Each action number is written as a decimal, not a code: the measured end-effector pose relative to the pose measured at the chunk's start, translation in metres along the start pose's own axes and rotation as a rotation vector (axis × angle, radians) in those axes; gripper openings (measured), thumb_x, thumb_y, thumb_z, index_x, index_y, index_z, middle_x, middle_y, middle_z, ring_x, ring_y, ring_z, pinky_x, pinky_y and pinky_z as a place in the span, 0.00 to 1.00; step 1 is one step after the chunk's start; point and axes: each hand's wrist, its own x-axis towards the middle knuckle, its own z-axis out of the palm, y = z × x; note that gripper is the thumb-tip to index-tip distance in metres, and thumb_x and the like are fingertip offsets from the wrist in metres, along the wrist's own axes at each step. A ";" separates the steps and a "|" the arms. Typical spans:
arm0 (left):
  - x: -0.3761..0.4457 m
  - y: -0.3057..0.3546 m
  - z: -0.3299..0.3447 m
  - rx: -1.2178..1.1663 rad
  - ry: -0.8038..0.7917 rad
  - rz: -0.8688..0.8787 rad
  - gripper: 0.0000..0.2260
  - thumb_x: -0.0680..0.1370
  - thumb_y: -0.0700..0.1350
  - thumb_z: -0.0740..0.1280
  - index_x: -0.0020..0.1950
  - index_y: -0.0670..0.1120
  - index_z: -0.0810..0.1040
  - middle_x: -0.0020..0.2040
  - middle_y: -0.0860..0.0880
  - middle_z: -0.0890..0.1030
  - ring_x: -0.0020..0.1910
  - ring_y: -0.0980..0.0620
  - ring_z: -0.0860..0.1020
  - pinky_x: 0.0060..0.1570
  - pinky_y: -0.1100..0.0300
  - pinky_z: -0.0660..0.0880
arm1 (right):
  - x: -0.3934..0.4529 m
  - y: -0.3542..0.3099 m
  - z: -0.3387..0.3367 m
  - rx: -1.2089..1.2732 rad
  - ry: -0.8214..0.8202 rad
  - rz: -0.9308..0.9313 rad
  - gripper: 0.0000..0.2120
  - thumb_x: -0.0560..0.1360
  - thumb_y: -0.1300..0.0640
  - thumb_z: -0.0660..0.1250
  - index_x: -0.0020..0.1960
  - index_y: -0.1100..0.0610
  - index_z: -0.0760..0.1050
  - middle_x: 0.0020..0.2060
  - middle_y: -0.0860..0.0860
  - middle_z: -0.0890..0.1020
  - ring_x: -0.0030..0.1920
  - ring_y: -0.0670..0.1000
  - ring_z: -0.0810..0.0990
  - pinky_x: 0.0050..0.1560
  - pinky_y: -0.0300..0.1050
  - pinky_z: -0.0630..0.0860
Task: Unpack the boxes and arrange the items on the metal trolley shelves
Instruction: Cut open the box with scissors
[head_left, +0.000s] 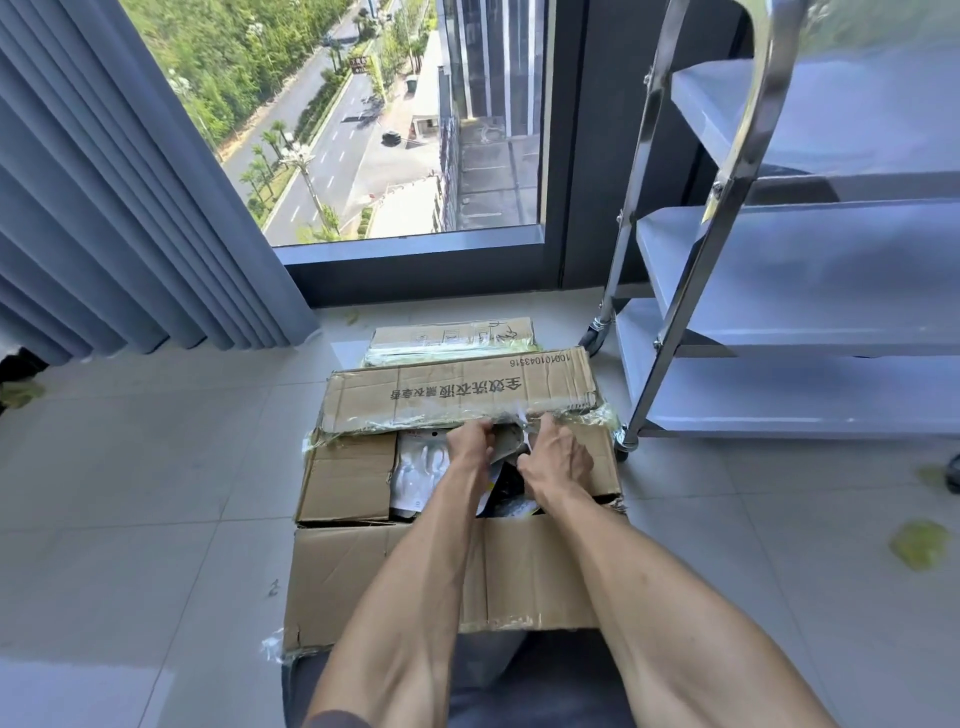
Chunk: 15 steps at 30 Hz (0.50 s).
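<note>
Barely begun: left hand (470, 441) and right hand (558, 460) pinch a packet (506, 441) inside the opened cardboard box (415, 571); metal trolley (779, 322) shelves bare; second box (452, 335) unopened.

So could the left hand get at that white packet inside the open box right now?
Probably yes. The left hand is already inside the open box, right beside the white packet, with the flaps folded back. It is busy gripping a grey item together with the right hand, so it would need to let go first.
</note>
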 end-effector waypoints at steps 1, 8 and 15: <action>-0.002 0.006 0.004 -0.041 0.028 0.017 0.06 0.69 0.35 0.67 0.35 0.45 0.75 0.35 0.47 0.78 0.35 0.50 0.76 0.35 0.58 0.71 | -0.003 0.005 -0.003 -0.019 0.018 0.030 0.19 0.72 0.57 0.65 0.62 0.55 0.65 0.49 0.57 0.79 0.50 0.57 0.80 0.48 0.48 0.74; 0.001 0.060 0.021 -0.050 0.155 0.271 0.11 0.67 0.34 0.62 0.34 0.48 0.79 0.33 0.48 0.81 0.39 0.44 0.81 0.37 0.57 0.77 | -0.003 0.040 -0.027 -0.102 0.196 0.169 0.17 0.75 0.56 0.64 0.62 0.55 0.66 0.54 0.56 0.77 0.54 0.58 0.78 0.50 0.50 0.71; 0.014 0.064 0.014 0.182 0.144 0.385 0.10 0.67 0.42 0.60 0.39 0.49 0.81 0.41 0.47 0.84 0.45 0.45 0.83 0.51 0.47 0.81 | 0.013 0.050 -0.039 -0.301 0.120 0.255 0.22 0.74 0.50 0.67 0.64 0.57 0.69 0.55 0.58 0.77 0.55 0.57 0.76 0.49 0.50 0.69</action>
